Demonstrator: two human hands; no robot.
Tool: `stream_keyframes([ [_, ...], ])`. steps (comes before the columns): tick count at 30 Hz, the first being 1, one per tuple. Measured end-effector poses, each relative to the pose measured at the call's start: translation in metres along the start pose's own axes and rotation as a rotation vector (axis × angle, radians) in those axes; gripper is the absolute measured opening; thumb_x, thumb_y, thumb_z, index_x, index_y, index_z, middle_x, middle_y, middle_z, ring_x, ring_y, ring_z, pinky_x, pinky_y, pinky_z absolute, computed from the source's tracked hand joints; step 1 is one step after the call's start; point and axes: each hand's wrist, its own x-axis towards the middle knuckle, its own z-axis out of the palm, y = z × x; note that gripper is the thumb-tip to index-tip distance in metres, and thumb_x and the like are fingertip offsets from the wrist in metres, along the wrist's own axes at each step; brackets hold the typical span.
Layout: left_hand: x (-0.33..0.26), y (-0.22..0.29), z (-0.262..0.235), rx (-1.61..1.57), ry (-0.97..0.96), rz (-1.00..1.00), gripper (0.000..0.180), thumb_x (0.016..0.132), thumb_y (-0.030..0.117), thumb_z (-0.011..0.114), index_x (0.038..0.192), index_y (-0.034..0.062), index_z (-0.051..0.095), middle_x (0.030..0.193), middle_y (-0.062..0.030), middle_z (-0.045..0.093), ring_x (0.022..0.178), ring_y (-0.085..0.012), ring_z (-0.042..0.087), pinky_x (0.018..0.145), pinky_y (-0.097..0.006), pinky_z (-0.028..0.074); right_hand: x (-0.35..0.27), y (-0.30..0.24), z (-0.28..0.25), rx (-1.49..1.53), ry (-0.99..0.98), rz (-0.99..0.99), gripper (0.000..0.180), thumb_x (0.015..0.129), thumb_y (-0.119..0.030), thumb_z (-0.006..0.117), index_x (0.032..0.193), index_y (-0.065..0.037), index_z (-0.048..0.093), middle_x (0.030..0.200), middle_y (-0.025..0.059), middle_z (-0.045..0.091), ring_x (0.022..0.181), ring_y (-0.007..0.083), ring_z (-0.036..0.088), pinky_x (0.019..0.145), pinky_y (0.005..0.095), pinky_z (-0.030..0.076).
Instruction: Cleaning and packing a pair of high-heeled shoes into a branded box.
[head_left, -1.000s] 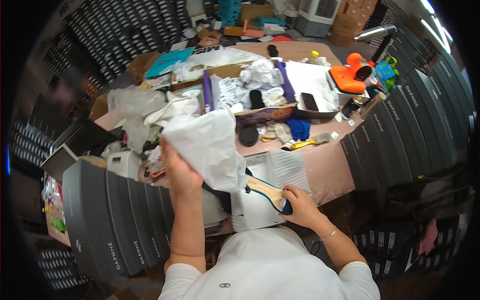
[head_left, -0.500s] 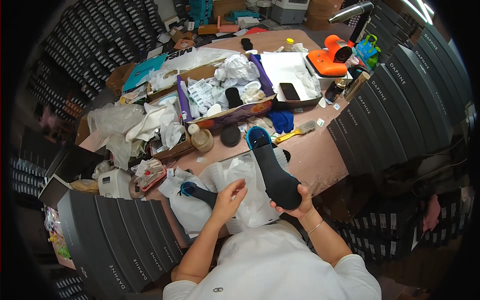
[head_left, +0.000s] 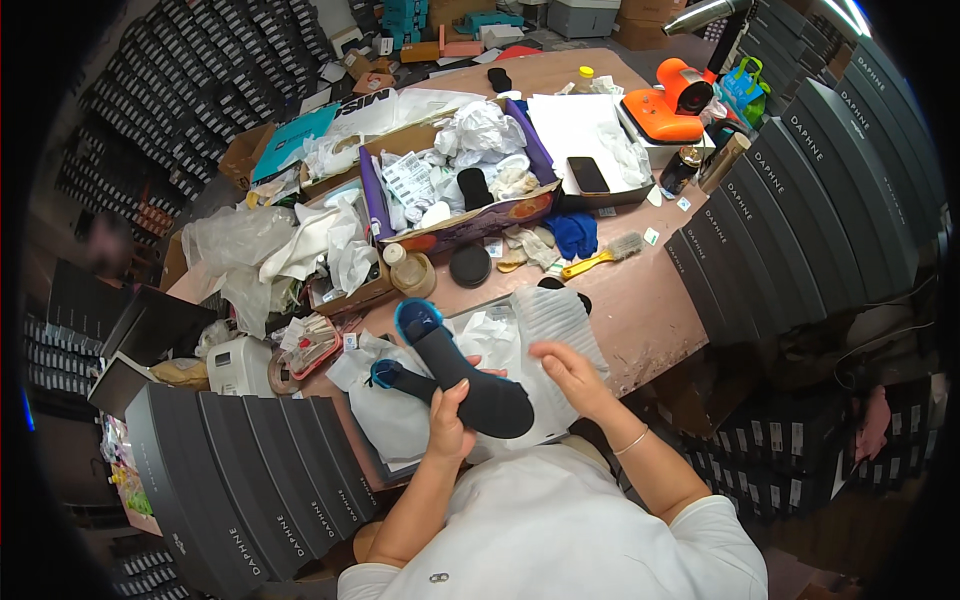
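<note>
A black shoe with a shiny blue-edged heel end is in my left hand, whose thumb and fingers wrap its side. Its wide toe end points to the lower right. Just right of it, my right hand is empty, its fingers stretched out above white wrapping. Under and beside the held shoe, a second black shoe with a blue-edged end lies on white tissue paper, partly covered. A ribbed white foam sheet lies by my right hand, with more white paper beneath.
Stacked dark shoe boxes stand left and right. Ahead are a purple carton of crumpled paper, a yellow-handled brush, a round black tin, a jar, a phone and an orange device.
The shoe has passed from my right hand to my left and moved left and lower. My right hand has let go and sits above the foam sheet, which now lies spread further right.
</note>
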Motion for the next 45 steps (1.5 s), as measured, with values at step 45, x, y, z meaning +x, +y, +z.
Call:
stream_keyframes([
  [45,0.003,-0.015,0.037,-0.029,0.106,0.157,0.054,0.100,0.048,0.041,0.127,0.0014,0.040,0.116,-0.0160,0.059,0.108,-0.0239,0.059,0.093,-0.035,0.049,0.070,-0.100,-0.029,-0.335,-0.627,-0.463,0.013,0.074,-0.005,0.069,0.084,-0.003,0.060,0.086,0.0098,0.061,0.079,0.0279,0.059,0.072,0.0340,0.048],
])
